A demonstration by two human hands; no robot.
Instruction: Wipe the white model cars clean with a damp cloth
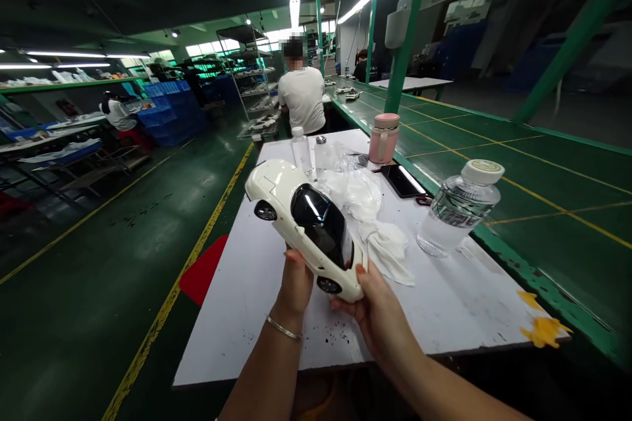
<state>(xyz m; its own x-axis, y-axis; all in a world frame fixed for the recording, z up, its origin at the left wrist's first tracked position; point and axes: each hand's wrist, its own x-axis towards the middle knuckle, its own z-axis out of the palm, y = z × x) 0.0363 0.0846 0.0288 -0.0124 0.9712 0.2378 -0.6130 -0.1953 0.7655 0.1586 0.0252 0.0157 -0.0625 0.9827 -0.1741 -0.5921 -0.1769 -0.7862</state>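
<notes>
A white model car (281, 187) with a black roof and windows is held tilted above the white tabletop (237, 302), one end raised to the upper left. My left hand (296, 279), below a silver bracelet, is closed on its side, with the thumb on the sill and the other fingers hidden beneath. At the lower right end, my right hand (372, 296) grips the body, thumb on top and fingers under it. Behind the car lie a crumpled white cloth (390, 253) and clear plastic wrapping (363, 191).
A large water bottle (454, 210) stands at right, with a dark phone (402, 181) and pink cup (384, 139) behind. A small clear bottle (301, 152) is at the back. A person in white (305, 95) faces away beyond the table. Red seat (205, 270) at left.
</notes>
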